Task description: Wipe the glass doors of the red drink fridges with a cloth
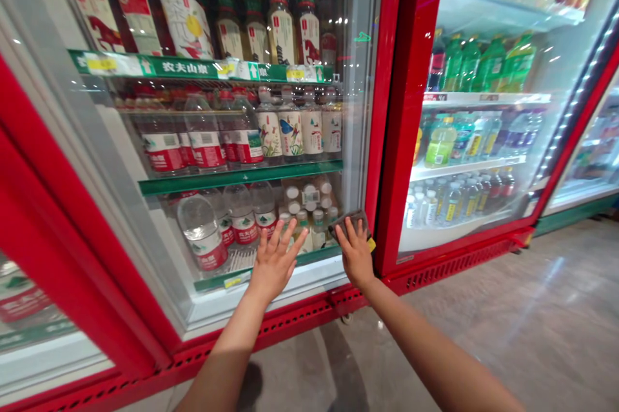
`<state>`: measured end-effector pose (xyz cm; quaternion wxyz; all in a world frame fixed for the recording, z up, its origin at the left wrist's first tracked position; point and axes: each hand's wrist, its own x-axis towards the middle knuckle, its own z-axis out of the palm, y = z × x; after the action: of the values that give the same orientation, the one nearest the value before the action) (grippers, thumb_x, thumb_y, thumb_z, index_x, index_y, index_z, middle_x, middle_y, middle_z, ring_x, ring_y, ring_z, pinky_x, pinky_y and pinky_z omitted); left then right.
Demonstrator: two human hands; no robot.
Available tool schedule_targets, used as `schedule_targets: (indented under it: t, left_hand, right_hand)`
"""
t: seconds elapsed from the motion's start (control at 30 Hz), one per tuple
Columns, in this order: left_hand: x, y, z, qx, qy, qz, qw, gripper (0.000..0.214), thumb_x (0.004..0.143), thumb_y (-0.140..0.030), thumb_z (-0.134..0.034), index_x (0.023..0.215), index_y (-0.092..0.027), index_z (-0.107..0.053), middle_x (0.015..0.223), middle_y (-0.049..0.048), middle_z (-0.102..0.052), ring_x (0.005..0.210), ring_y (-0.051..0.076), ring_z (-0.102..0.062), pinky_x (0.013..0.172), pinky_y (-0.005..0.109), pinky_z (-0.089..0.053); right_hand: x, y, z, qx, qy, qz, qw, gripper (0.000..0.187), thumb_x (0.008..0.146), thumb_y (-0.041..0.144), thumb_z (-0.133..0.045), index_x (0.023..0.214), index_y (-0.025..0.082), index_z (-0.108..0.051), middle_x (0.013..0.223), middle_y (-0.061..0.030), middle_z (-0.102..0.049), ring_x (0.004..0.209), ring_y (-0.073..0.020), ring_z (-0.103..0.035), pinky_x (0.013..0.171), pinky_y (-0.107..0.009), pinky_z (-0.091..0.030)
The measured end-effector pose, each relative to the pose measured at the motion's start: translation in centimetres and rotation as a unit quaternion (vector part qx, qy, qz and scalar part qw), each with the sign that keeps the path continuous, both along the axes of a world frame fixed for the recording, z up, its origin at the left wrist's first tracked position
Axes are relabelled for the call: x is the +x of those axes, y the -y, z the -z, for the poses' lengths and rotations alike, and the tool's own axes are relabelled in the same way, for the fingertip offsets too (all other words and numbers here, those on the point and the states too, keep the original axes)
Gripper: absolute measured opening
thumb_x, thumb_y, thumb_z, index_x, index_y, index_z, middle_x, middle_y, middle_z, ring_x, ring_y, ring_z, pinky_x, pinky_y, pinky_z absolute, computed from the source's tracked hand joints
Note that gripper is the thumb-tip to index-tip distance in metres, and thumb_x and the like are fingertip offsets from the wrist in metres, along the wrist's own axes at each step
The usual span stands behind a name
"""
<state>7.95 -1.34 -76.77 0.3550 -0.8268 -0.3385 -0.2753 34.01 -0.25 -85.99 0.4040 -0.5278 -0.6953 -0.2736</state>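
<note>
"Two bare hands were raised before a glass door; how were the fingers set?"

"On the left hand they were straight and fanned apart, grasping nothing; whether their tips met the glass cannot be told. On the right hand they were also extended, laid flat over a dark cloth rather than curled around it."

"Where exactly was the cloth?"

"Beneath the right fingers, against the glass, projecting just past their tips; a yellow patch showed just beside the hand, toward the red frame."

"And behind the glass?"

"A large water bottle stood to the left of the left fingers. Small white-capped bottles occupied the space between the two sets of fingertips, and a green shelf edge ran above them."
</note>
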Motion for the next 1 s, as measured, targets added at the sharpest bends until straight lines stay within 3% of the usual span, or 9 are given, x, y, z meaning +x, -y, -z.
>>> schedule_targets:
  t: [0.13, 0.23, 0.33, 0.43, 0.5, 0.6, 0.73, 0.87, 1.0]
  left_hand:
    - [0.1, 0.2, -0.1, 0.000, 0.005, 0.007, 1.000, 0.100, 0.076, -0.027, -0.080, 0.159, -0.030, -0.026, 0.169, 0.0080, -0.015, 0.157, 0.029, 0.000, 0.127, 0.054, 0.002]
    - [-0.3, 0.5, -0.2, -0.006, 0.004, 0.013, 1.000, 0.099, 0.075, -0.025, -0.080, 0.159, -0.031, -0.027, 0.168, 0.0082, -0.018, 0.157, 0.029, -0.002, 0.128, 0.054, 0.002]
    - [-1.3, 0.7, 0.0, 0.001, 0.005, 0.008, 1.000, 0.096, 0.078, -0.025, -0.078, 0.159, -0.031, -0.027, 0.167, 0.0083, -0.023, 0.157, 0.028, -0.003, 0.127, 0.055, 0.003]
    - [-2.7, 0.8, 0.8, 0.023, 0.010, 0.000, 1.000, 0.088, 0.083, -0.029, -0.074, 0.159, -0.030, -0.029, 0.165, 0.0095, -0.031, 0.158, 0.026, -0.004, 0.128, 0.055, 0.000]
    - [-3.6, 0.8, 1.5, 0.036, 0.016, -0.004, 0.999, 0.083, 0.086, -0.031, -0.071, 0.158, -0.029, -0.029, 0.162, 0.0100, -0.038, 0.158, 0.025, -0.007, 0.128, 0.054, -0.001]
    - [-4.9, 0.8, 2.5, 0.045, 0.035, -0.012, 0.998, 0.082, 0.089, -0.037, -0.069, 0.159, -0.028, -0.028, 0.157, 0.0117, -0.045, 0.157, 0.024, -0.012, 0.128, 0.053, -0.002]
    - [-6.6, 1.0, 3.2, 0.042, 0.057, -0.033, 0.997, 0.082, 0.089, -0.042, -0.068, 0.159, -0.027, -0.027, 0.156, 0.0140, -0.046, 0.155, 0.027, -0.021, 0.128, 0.055, -0.005]
    - [-8.3, 1.3, 3.6, 0.034, 0.071, -0.056, 0.995, 0.084, 0.088, -0.045, -0.070, 0.159, -0.030, -0.028, 0.159, 0.0136, -0.042, 0.154, 0.029, -0.024, 0.127, 0.056, -0.008]
    - [-9.4, 1.6, 4.0, 0.035, 0.070, -0.067, 0.995, 0.085, 0.088, -0.047, -0.069, 0.160, -0.030, -0.026, 0.158, 0.0118, -0.043, 0.154, 0.028, -0.024, 0.128, 0.053, -0.008]
  right_hand:
    - [0.1, 1.5, 2.6, -0.010, 0.194, -0.110, 0.975, 0.069, 0.090, 0.007, -0.054, 0.150, 0.040, -0.044, 0.160, 0.0023, -0.041, 0.152, -0.0231, -0.028, 0.123, -0.055, -0.027]
    - [2.4, 2.2, 3.5, -0.020, 0.248, -0.146, 0.958, 0.064, 0.092, 0.008, -0.052, 0.146, 0.042, -0.048, 0.153, 0.0079, -0.051, 0.145, -0.0164, -0.039, 0.126, -0.047, -0.024]
    - [2.8, 1.6, 1.6, -0.016, 0.185, -0.108, 0.977, 0.068, 0.091, 0.004, -0.048, 0.149, 0.039, -0.045, 0.154, 0.0034, -0.050, 0.150, -0.0205, -0.033, 0.125, -0.053, -0.023]
    - [-0.6, 0.5, -0.9, 0.006, 0.090, -0.062, 0.994, 0.071, 0.090, 0.003, -0.046, 0.153, 0.037, -0.040, 0.161, -0.0019, -0.039, 0.155, -0.0280, -0.017, 0.122, -0.063, -0.023]
    - [-3.6, 0.2, -1.5, 0.011, 0.058, -0.044, 0.997, 0.073, 0.090, 0.004, -0.047, 0.154, 0.036, -0.037, 0.163, -0.0033, -0.034, 0.156, -0.0315, -0.010, 0.120, -0.068, -0.022]
    - [-5.6, 0.9, -0.7, 0.005, 0.108, -0.078, 0.991, 0.073, 0.090, 0.006, -0.051, 0.155, 0.037, -0.036, 0.161, -0.0006, -0.039, 0.156, -0.0296, -0.015, 0.124, -0.065, -0.014]
    - [-2.7, 2.0, 0.4, -0.015, 0.234, -0.174, 0.956, 0.071, 0.093, 0.007, -0.049, 0.153, 0.043, -0.037, 0.155, 0.0089, -0.047, 0.151, -0.0184, -0.029, 0.129, -0.052, -0.008]
    - [-1.9, 1.5, -2.0, -0.018, 0.178, -0.145, 0.973, 0.076, 0.091, 0.001, -0.045, 0.153, 0.044, -0.035, 0.156, 0.0067, -0.046, 0.151, -0.0202, -0.030, 0.127, -0.054, -0.015]
    - [-7.1, 1.2, -3.8, 0.005, 0.103, -0.110, 0.989, 0.076, 0.092, 0.002, -0.045, 0.156, 0.039, -0.031, 0.161, 0.0018, -0.037, 0.155, -0.0275, -0.018, 0.125, -0.062, -0.013]
